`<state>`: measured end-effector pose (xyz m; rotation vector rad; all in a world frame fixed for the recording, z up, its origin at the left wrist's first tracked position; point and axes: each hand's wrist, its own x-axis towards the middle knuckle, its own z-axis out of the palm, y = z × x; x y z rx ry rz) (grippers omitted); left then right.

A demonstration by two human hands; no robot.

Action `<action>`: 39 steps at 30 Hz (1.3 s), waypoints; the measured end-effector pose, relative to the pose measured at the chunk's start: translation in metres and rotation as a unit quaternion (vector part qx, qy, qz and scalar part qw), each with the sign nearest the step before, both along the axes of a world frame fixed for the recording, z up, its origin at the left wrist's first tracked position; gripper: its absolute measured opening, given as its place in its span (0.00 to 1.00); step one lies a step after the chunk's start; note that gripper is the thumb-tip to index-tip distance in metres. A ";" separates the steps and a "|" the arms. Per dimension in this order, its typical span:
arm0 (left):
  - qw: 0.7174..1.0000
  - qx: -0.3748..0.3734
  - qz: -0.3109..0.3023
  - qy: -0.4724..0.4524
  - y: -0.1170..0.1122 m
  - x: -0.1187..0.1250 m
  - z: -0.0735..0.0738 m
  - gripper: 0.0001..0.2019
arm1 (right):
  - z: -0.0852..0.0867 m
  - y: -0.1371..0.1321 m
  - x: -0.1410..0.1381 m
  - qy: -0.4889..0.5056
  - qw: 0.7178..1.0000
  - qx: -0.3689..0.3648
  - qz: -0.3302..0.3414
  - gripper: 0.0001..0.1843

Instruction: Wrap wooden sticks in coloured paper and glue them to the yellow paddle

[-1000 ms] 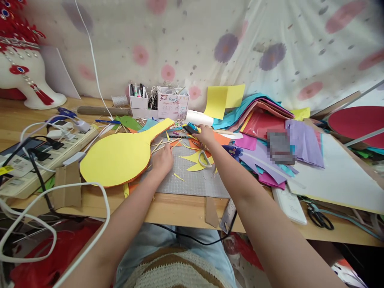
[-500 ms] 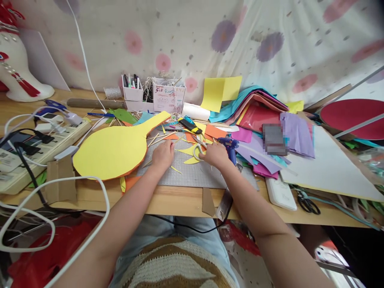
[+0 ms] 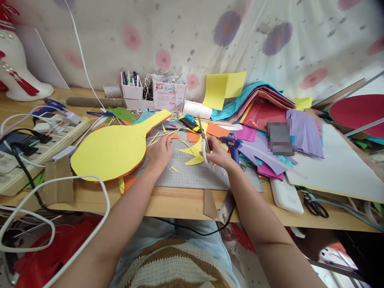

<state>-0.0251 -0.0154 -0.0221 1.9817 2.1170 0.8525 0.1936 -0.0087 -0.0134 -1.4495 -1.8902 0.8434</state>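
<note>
My right hand (image 3: 219, 153) is closed round the white handles of a pair of scissors (image 3: 204, 146), whose blades point up and away from me. Yellow paper scraps (image 3: 194, 155) lie on the grey cutting mat (image 3: 192, 179) beside the scissors. To the left, my left hand (image 3: 161, 154) is curled with thumb and fingers together over the mat; whatever it may pinch is too small to make out. Next to this hand lies a large yellow paddle-shaped cutout (image 3: 109, 152) with an orange edge, its handle pointing to the upper right.
A blue glue gun (image 3: 233, 147) stands right of my right hand. Behind the mat are a yellow-black cutter (image 3: 192, 125) and a white pen box (image 3: 169, 96). Coloured sheets (image 3: 264, 108) pile up at the right. A power strip (image 3: 69, 136) with cables sits left; black-handled scissors (image 3: 315, 206) lie right.
The scissors have been lifted and turned from lying low towards the left to pointing upward in my right hand. My left hand has shifted slightly, staying closed.
</note>
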 end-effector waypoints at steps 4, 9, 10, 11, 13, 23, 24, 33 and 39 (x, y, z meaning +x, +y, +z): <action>0.999 0.014 -0.004 -0.039 -0.003 0.001 0.004 0.16 | -0.011 0.003 -0.027 -0.120 0.991 0.062 -0.003 0.28; 0.996 0.004 -0.042 -0.073 -0.011 0.003 0.004 0.14 | -0.017 -0.002 -0.044 -0.162 0.970 0.164 0.073 0.27; 0.996 -0.003 -0.050 -0.072 -0.013 0.003 0.004 0.13 | -0.018 -0.003 -0.046 -0.168 0.965 0.183 0.078 0.27; 0.996 -0.006 -0.059 -0.069 -0.015 0.004 0.003 0.13 | -0.019 -0.005 -0.048 -0.172 0.962 0.196 0.081 0.27; 0.996 -0.005 -0.071 -0.061 -0.018 0.004 0.001 0.13 | -0.020 -0.007 -0.050 -0.178 0.959 0.205 0.084 0.26; 0.991 0.047 -0.094 -0.076 -0.026 0.010 0.000 0.12 | -0.019 -0.010 -0.047 -0.188 0.967 0.140 0.098 0.17; 0.990 0.059 -0.099 -0.081 -0.026 0.011 0.000 0.12 | -0.019 -0.010 -0.047 -0.187 0.967 0.145 0.093 0.16; 0.981 0.122 -0.140 -0.059 -0.025 0.012 -0.008 0.13 | -0.017 -0.011 -0.043 -0.197 0.963 0.170 0.068 0.10; 0.980 0.137 -0.138 -0.033 -0.025 0.012 -0.010 0.14 | -0.019 -0.012 -0.045 -0.192 0.963 0.177 0.063 0.08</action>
